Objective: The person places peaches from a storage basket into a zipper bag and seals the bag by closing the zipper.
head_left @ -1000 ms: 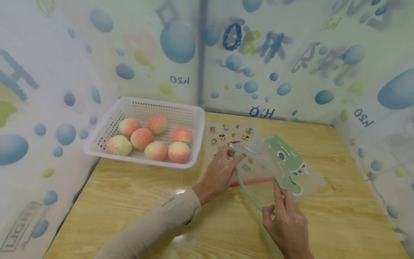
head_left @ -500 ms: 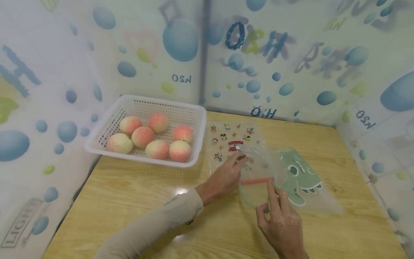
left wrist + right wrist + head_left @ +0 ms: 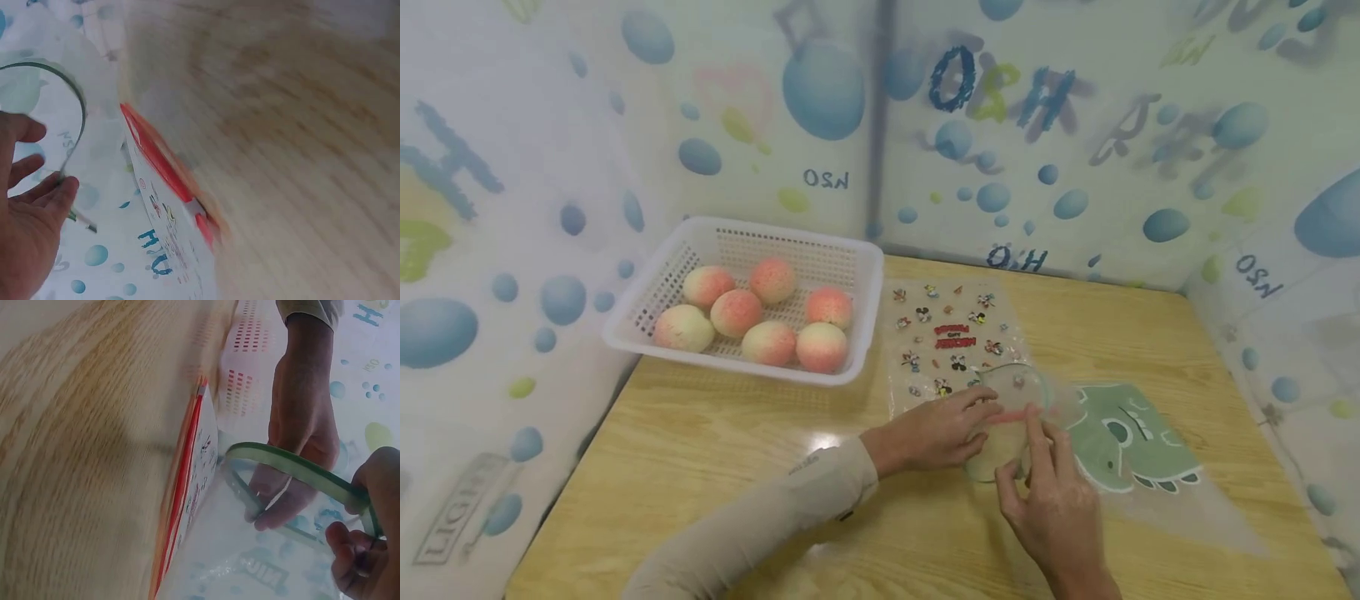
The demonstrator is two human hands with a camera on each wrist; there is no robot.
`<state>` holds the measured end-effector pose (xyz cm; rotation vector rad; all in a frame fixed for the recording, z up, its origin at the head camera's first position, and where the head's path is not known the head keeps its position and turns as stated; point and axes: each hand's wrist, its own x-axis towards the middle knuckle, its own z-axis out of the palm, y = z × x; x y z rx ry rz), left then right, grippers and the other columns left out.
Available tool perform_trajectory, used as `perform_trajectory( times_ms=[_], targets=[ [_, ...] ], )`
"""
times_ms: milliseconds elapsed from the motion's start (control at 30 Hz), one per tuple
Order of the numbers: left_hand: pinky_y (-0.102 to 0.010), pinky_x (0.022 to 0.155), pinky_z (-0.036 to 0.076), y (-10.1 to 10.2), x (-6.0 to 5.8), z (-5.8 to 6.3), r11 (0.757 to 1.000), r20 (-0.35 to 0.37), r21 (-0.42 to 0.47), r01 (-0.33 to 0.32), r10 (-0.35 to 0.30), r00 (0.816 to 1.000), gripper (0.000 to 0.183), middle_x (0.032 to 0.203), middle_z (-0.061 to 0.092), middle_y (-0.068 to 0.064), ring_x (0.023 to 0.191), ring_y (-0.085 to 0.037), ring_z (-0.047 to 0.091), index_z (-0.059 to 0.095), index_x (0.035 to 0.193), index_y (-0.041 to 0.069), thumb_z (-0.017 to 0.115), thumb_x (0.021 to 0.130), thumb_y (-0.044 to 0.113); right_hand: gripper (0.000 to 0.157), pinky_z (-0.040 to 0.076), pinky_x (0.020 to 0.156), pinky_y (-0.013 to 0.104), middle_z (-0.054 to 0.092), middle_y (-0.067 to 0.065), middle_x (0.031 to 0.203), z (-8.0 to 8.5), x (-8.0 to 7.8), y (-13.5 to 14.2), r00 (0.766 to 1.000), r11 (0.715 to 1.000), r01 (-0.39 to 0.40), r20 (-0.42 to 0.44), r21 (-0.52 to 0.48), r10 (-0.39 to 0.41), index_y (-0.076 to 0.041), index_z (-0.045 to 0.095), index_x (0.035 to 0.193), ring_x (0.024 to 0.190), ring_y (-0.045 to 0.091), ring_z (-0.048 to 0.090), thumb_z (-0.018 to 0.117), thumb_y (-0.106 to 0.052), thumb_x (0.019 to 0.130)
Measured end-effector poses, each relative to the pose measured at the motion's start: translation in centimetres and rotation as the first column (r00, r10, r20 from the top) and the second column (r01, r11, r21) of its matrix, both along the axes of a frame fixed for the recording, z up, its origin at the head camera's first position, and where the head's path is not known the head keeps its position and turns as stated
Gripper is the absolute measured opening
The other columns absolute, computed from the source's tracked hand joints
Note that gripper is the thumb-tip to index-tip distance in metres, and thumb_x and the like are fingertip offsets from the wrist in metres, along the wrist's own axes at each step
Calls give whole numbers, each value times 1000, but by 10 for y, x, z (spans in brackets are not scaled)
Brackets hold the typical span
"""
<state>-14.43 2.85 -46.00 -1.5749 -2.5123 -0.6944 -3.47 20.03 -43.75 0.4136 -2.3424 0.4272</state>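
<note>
A clear zip bag [image 3: 1138, 437] with a green cartoon animal print lies towards the right; its green-edged mouth [image 3: 294, 465] is spread into a loop above the table. My left hand [image 3: 940, 429] pinches the left side of this mouth, seen also in the left wrist view, where the left hand [image 3: 37, 200] has thumb and fingertips at the thin rim. On the opposite side, my right hand [image 3: 1060, 500] grips the rim between thumb and fingers. Flat beneath the loop rests a second clear bag [image 3: 958, 333], printed with small cartoon figures and fitted with a red zip strip [image 3: 162, 162].
At the back left stands a white plastic basket [image 3: 872, 275] with several pink-and-yellow peaches [image 3: 736, 312] inside. Patterned walls [image 3: 820, 192] with blue bubbles enclose the wooden table [image 3: 760, 508] at the back and sides.
My left hand has come down and to the right along the mouth's rim. The printed part of the green-edged bag has swung right and downward, uncovering more of the red-zipped bag.
</note>
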Motion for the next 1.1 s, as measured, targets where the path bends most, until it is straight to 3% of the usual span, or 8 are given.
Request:
perform_trajectory(
  times_ms=[167,300,467,833,933,1100],
  targets=[
    [-25,107,39,-5,-3,3,992,5,-122,-4,4,1000,46,158,38,-13,137,-21,47,54,144,8,61,101,22,66,41,34,30,57,26,107,0,1,2,998,999,41,51,2,-41,11,51,141,53,18,55,53,-17,81],
    [-29,114,31,-12,-7,5,989,-21,-150,3,-7,1000,45,159,36,-14,141,-22,42,55,143,9,61,101,24,68,38,33,31,54,28,106,-1,1,2,992,995,93,79,23,-95,13,49,141,52,21,53,55,-14,79],
    [-33,109,41,-27,-9,13,987,-38,-158,-1,-5,999,47,150,47,-12,135,-24,49,56,142,9,66,99,25,66,36,32,35,54,28,107,0,-2,0,983,987,156,91,47,-160,12,49,141,51,28,54,51,-18,82],
    [-34,103,47,-67,-19,49,988,-115,-152,-2,-15,993,49,136,59,-10,122,-24,59,52,142,3,66,97,18,68,35,32,36,55,25,107,-4,-2,1,974,983,177,139,41,-181,9,50,143,52,28,53,55,-14,79],
    [-35,104,46,-78,-25,57,989,-105,-146,-32,16,994,49,139,56,-11,125,-25,56,52,142,4,66,97,18,68,36,33,36,55,25,109,-4,-1,0,964,980,196,175,47,-201,8,49,144,53,28,53,58,-13,79],
    [-41,109,41,-104,-40,70,981,-25,-153,-118,115,993,52,149,48,-15,134,-30,49,48,147,5,63,99,18,70,34,36,31,55,25,112,-2,2,-1,939,972,221,251,78,-233,6,48,145,52,23,48,66,-9,79]
  ],
)
